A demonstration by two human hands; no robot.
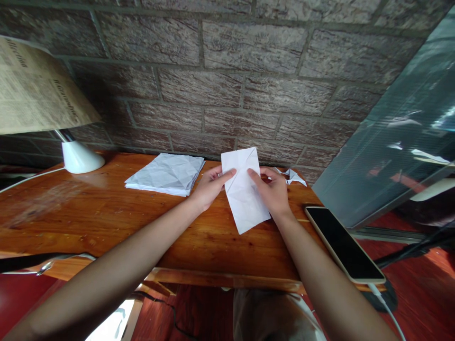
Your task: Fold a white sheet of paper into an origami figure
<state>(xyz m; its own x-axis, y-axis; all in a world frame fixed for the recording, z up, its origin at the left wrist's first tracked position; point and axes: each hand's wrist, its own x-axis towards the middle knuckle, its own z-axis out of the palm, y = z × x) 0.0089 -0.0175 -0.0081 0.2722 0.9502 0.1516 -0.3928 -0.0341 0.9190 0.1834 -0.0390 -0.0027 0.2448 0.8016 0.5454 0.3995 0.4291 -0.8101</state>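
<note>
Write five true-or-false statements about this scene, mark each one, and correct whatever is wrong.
1. The left hand and right hand both hold the white paper. True.
2. The paper stack lies left of the left hand, on the wooden table. True.
3. A mug stands towards the table's left end. False: a lamp stands there.
4. A white cable meets one end of the phone. True.
5. The phone's screen is brightly lit. False: it is dark.

You face a brick wall (pixel 220 90) behind the worktop (pixel 106 208); a lamp (pixel 42 90) stands at its far-left corner; a translucent panel (pixel 373 147) beyond its right edge; red floor (pixel 419 289) below.
</note>
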